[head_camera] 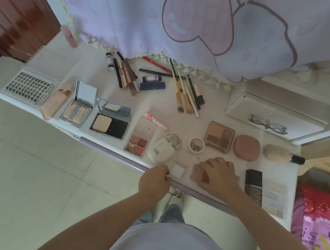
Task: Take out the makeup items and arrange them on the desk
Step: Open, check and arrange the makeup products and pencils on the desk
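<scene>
Makeup lies spread over the white desk [182,119]. My right hand [220,174] rests near the front edge, its fingers curled over a pink translucent compact [197,173]. My left hand [156,180] is at the desk's front rim, fingertips pinched at the near corner of a small white square case [178,170]. Behind my hands stand a white bottle [163,148], a four-colour eyeshadow palette [138,142], a round pot [196,145], a brown palette [219,136] and a pink round compact [247,147].
At the left are a lash tray [29,88], a pink tube [55,100] and two open mirrored compacts [110,124]. Pencils [124,73] and brushes [186,93] lie at the back under a hanging curtain [176,18]. A dark bottle [255,184] and a drawer box [276,112] are at the right.
</scene>
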{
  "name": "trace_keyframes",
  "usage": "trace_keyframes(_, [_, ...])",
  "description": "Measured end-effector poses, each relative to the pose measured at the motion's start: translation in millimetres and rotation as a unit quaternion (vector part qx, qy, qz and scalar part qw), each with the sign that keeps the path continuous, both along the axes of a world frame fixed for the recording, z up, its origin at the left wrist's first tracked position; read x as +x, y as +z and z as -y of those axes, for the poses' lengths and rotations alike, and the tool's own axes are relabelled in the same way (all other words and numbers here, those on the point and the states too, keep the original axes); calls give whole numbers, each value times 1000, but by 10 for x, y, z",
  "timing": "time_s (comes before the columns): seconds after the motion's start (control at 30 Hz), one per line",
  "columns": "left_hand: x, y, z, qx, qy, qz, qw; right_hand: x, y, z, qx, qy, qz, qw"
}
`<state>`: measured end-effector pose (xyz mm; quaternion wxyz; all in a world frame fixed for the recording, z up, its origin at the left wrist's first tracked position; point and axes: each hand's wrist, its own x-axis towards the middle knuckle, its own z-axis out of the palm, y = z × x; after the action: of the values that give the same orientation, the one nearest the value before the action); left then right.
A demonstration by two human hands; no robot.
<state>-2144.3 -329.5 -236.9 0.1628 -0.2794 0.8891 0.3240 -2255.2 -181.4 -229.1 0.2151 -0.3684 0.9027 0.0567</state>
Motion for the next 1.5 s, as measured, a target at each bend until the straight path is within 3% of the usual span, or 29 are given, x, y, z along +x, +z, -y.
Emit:
trace_keyframes(0.2, [-146,137,41,-8,-67,-23,997,50,-79,-64,-80,10,-16,997])
trace_keyframes(0.3, [-288,247,85,32,-56,-37,997,-8,88,-1,-171,-44,74,982])
trace_keyframes(0.37, [-407,330,127,111,-7,-51,993,-57,248,1,-201,-81,113,970])
trace_keyframes(0.47, [-598,571,181,310,80,-45,946,-155,499,27,-280,-97,146,944])
trace_keyframes(0.57, [-750,847,268,405,69,-56,910,-250,790,102,-305,-77,148,937])
trace_keyframes(0.67, [-892,1101,378,462,59,-104,879,-389,1012,157,-357,-78,118,923])
trace_keyframes(0.8, [-1051,1420,496,520,78,-182,831,-559,1290,243,-458,-149,85,872])
trace_keyframes(1.0, [-1220,1788,642,582,55,-247,773,-726,1649,408,-551,-162,63,816])
trace_keyframes(1.07, [-1220,1909,664,549,5,-268,792,-770,1730,448,-562,-169,44,808])
trace_keyframes(1.2, [-1197,2038,631,396,-16,-269,878,-760,1811,516,-573,-151,23,806])
trace_keyframes(1.5, [-1238,2149,675,350,-11,-355,867,-720,1973,562,-604,-152,61,780])
